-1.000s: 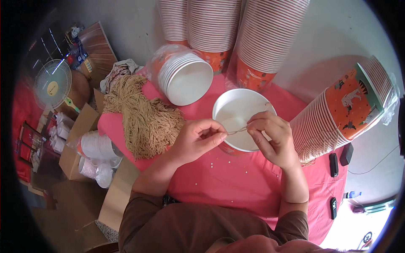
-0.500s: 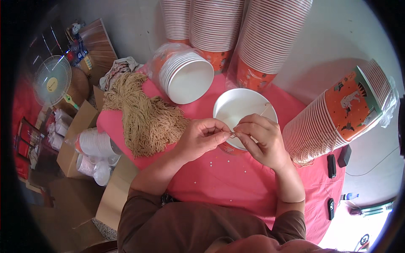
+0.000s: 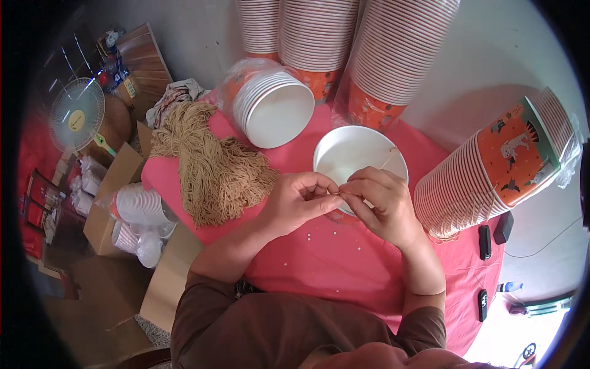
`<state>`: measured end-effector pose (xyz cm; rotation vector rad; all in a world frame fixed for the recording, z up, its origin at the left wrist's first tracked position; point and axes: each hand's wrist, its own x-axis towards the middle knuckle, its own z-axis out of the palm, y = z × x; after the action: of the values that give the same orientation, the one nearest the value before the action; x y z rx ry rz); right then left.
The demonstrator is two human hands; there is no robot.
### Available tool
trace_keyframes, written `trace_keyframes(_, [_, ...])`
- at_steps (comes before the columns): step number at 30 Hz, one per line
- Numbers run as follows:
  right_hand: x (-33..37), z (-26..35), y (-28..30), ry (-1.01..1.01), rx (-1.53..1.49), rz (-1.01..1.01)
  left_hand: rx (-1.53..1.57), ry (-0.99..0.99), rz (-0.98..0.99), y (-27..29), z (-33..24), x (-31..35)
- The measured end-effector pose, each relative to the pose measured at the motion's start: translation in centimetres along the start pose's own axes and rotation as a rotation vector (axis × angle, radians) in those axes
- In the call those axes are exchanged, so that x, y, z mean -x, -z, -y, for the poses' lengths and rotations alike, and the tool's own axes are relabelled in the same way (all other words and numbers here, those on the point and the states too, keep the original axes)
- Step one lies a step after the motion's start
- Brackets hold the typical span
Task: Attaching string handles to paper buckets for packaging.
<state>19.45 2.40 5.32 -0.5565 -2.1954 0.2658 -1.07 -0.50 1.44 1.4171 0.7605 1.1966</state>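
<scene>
My left hand (image 3: 300, 202) and my right hand (image 3: 386, 206) meet over the near rim of an open paper bucket (image 3: 342, 151), white inside. Thumb and fingers of both are pinched together on a thin tan cord, mostly hidden by the fingertips. More of the cord (image 3: 386, 161) shows inside the bucket, running from its right wall near the rim. A large bundle of tan cords (image 3: 212, 169) lies on the table, left of my left hand.
Tall stacks of paper buckets (image 3: 393, 55) in plastic stand at the back. An orange stack (image 3: 467, 178), draped with cords, leans at right. Another bucket stack (image 3: 279, 117) lies at back left. Small white bits dot the pink cloth (image 3: 319, 264). Cardboard boxes (image 3: 114, 203) sit at left.
Fingertips have drawn closer together, and the small cord loop that showed between them is now mostly hidden. The whole view has shifted slightly.
</scene>
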Motion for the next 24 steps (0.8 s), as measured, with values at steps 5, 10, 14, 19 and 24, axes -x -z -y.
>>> trace_keyframes(5, [0.0,0.2,0.2,-0.168,-0.246,0.031,-0.115,-0.08,-0.032,-0.3,0.2,0.4])
trace_keyframes(10, [0.2,0.3,0.5,-0.309,-0.296,0.15,-0.33,-0.295,-0.078,-0.6,0.5,0.3])
trace_keyframes(14, [0.1,0.2,0.3,-0.293,-0.273,0.161,-0.584,-0.538,-0.098,-0.5,0.8,-0.2])
trace_keyframes(19, [0.2,0.5,0.6,-0.377,-0.324,0.206,-0.712,-0.669,-0.145,-0.6,0.9,-0.3])
trace_keyframes(24, [0.0,0.5,1.0,-0.461,-0.428,0.234,-0.716,-0.793,-0.177,-0.6,1.0,-0.7])
